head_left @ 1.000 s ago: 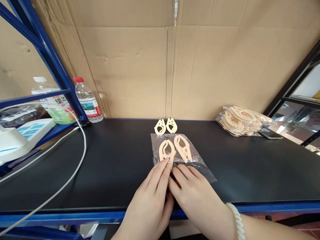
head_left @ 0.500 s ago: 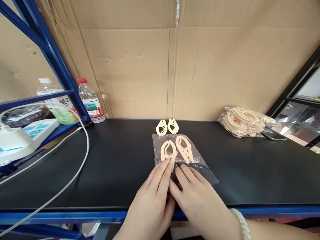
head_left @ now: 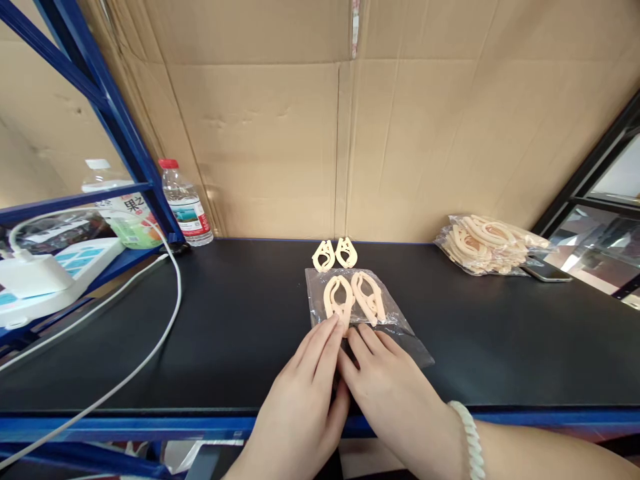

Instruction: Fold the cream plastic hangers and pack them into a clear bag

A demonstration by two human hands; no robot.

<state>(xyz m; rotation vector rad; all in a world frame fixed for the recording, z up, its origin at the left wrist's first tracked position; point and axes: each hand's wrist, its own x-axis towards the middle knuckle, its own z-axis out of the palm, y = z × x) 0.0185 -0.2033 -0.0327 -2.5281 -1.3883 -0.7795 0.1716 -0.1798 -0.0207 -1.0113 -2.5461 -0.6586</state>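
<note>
A clear plastic bag [head_left: 407,343] lies flat on the black table in front of me. Two beige folding hangers sit side by side on or in it; which, I cannot tell for both. Against the lower end of the left folding hanger [head_left: 330,297] are the fingertips of my left hand [head_left: 303,393], closed together with the thumb tucked below. My right hand [head_left: 387,387] has its fingers bent down on the near part of the bag, just below the right folding hanger [head_left: 379,303]. Both hands nearly touch, and what lies under their fingers is mostly hidden.
Two small beige hanger pieces [head_left: 335,255] lie beyond the bag. At the back right are a pile of bagged hangers [head_left: 485,243] and a phone [head_left: 547,270]. A water bottle [head_left: 187,207], power strip [head_left: 90,257] and white cable [head_left: 175,300] occupy the left.
The left folding hanger has slid slightly away from me, farther up the bag. My right hand has shifted a little to the left. The view has also moved slightly.
</note>
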